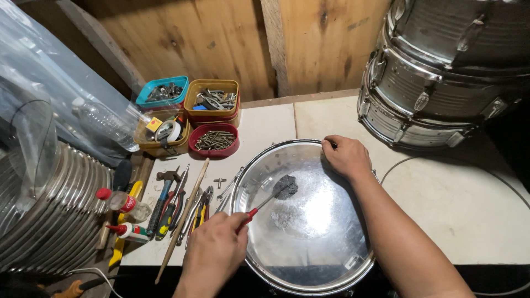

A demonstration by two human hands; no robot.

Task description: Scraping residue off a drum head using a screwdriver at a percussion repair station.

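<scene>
- A drum (pixel 309 221) with a shiny clear head lies flat at the near edge of the pale surface (pixel 441 221), its metal rim toward the camera.
- The left hand (pixel 216 251) is closed around the red handle of a screwdriver (pixel 264 203), whose tip reaches a grey smudge (pixel 285 186) on the drumhead, left of centre.
- The right hand (pixel 346 156) is curled over the far rim of the drum, fingers folded against the hoop; what it grips there, if anything, cannot be told.
- Just left of the drum lie loose tools: pliers (pixel 202 205), a hammer (pixel 164 190), a wooden drumstick (pixel 183 221) and small glue bottles (pixel 127 230) with red caps.
- Beyond them, against the wooden wall (pixel 210 38), stand small tubs: a red one of screws (pixel 214 140), a yellow one of metal parts (pixel 212 99) and a blue one (pixel 163 91).
- Stacked silver drums (pixel 436 72) fill the far right corner.
- A ribbed metal shell (pixel 49 215) and a clear plastic sheet (pixel 49 94) sit at the left.
</scene>
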